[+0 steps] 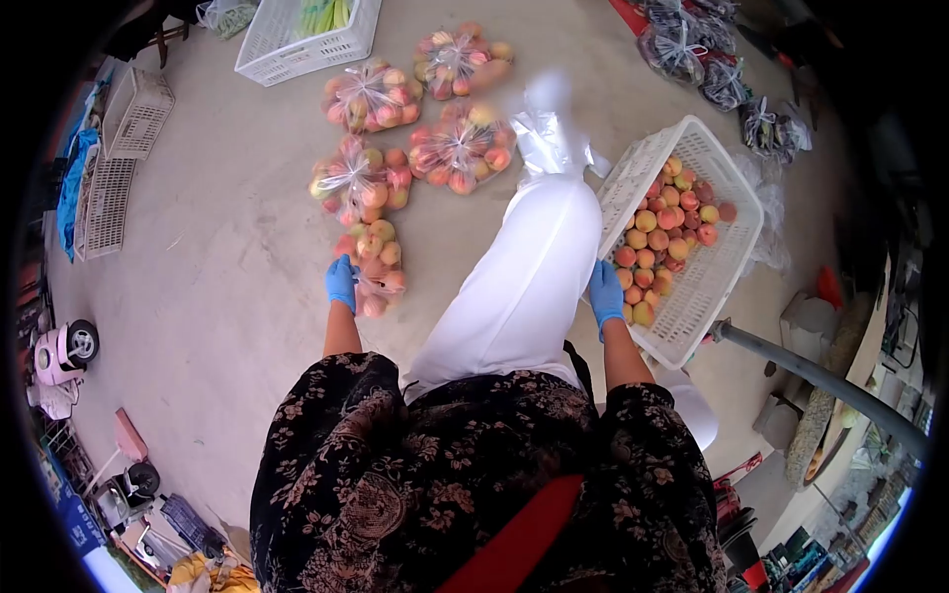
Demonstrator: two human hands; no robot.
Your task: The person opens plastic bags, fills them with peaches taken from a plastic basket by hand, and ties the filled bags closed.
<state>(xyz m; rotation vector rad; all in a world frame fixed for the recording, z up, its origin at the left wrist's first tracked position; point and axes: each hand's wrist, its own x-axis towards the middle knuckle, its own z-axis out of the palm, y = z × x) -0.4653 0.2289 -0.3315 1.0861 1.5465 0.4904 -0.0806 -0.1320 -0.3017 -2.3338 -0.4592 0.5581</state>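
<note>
My left hand (341, 284), in a blue glove, is closed on the left side of a clear plastic bag of peaches (379, 251) standing on the floor. My right hand (606, 295), also gloved in blue, grips the near left rim of a white plastic crate (733, 259). Loose peaches (660, 235) lie heaped in the crate's left and middle part. Its fingertips are partly hidden against the crate wall. Between the hands stretches my white-trousered leg (524, 267), with silvery plastic (542, 143) around the foot.
Several tied bags of peaches (461, 148) stand ahead on the concrete floor. Beyond them is a white crate with green vegetables (272, 61). Dark tied bags (722, 79) lie at upper right. A grey pole (820, 381) slants at right. Empty crates (107, 203) and a pink scooter (59, 356) are left.
</note>
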